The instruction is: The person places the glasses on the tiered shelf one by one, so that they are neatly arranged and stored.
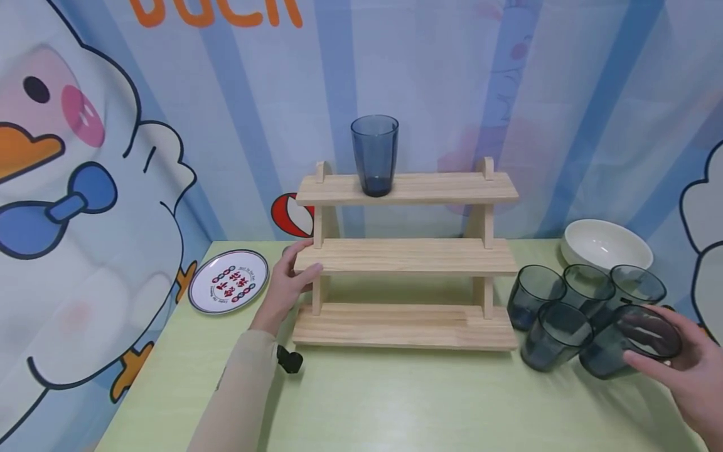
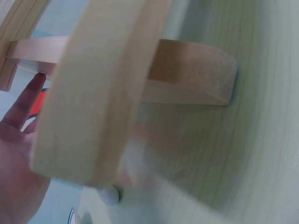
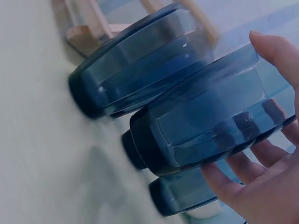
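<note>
At the far left we see a plate (image 1: pixel 228 282) lying flat on the table (image 1: pixel 395 402), beside the left forearm, and we judge that a careless elbow or a shove of the stand could push it. Next, our left hand (image 1: pixel 285 282) grasps the left end of the middle shelf (image 1: pixel 367 256), thumb at the front and fingers behind, so a sudden tug or twist there could rock the whole wooden stand (image 1: pixel 407 329). That matters because a lone glass (image 1: pixel 375 154) stands upright on the top shelf (image 1: pixel 446 188), near its front edge and left of centre; a jolt could tip it off. Right of the stand, four more glasses (image 1: pixel 556 336) are crowded on the table, the leftmost just beside the shelves, so sliding the stand that way could knock them together. Behind them sits a white bowl (image 1: pixel 593 238), which a pushed back glass could strike. Farthest right, our right hand (image 1: pixel 683 370) grips the held glass (image 3: pixel 201 121) at its upper part, thumb on one side and fingers on the other. Whether its base touches the table we cannot tell. Smooth walls could let it slip, and swinging it sideways could clip its neighbours and chip a rim.
</note>
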`<state>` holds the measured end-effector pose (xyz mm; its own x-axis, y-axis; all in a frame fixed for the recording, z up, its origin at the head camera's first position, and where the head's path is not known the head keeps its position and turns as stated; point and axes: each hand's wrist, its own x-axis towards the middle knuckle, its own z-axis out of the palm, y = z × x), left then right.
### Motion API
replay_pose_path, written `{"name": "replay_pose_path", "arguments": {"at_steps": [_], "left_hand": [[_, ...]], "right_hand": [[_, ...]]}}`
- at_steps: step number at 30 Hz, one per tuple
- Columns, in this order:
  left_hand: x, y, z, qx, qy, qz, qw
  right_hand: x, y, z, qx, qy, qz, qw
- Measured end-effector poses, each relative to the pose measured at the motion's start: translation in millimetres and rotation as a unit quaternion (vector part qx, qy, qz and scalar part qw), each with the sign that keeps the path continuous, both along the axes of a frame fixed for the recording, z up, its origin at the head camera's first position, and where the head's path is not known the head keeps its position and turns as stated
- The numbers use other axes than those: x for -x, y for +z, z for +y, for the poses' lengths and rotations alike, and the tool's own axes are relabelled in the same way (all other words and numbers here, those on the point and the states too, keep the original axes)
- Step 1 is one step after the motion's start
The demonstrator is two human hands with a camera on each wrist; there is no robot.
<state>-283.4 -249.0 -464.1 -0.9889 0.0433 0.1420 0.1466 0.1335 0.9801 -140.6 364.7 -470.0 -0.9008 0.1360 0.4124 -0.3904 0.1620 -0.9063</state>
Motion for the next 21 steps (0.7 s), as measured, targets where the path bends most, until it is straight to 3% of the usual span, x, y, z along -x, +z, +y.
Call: {"name": "replay_pose_path", "arguments": {"at_steps": [4, 8, 14, 18, 21], "left_hand": [[0.6, 0.5, -0.3, -0.003, -0.003, 0.003, 1.0000], [0.1, 1.8, -0.3, -0.004, -0.005, 0.005, 1.0000], [-1.2, 3.4, 0.5, 0.000, -0.004, 0.005, 1.0000], [-0.6, 2.0, 0.5, 0.001, -0.004, 0.007, 1.0000], [0.2, 0.4, 0.2, 0.003, -0.005, 0.008, 0.9999]], "right_hand": [[-2.2, 12.4, 3, 0.019, 0.016, 0.038, 0.9990], [-4.7, 26.3, 4, -0.055, -0.036, 0.039, 0.9971], [-3.2, 46.4, 4, -0.001, 0.010, 0.069, 0.9975], [-0.8, 60.9, -1, -0.037, -0.012, 0.067, 0.9970], [1.5, 71.3, -8, -0.027, -0.005, 0.068, 0.9973]]}}
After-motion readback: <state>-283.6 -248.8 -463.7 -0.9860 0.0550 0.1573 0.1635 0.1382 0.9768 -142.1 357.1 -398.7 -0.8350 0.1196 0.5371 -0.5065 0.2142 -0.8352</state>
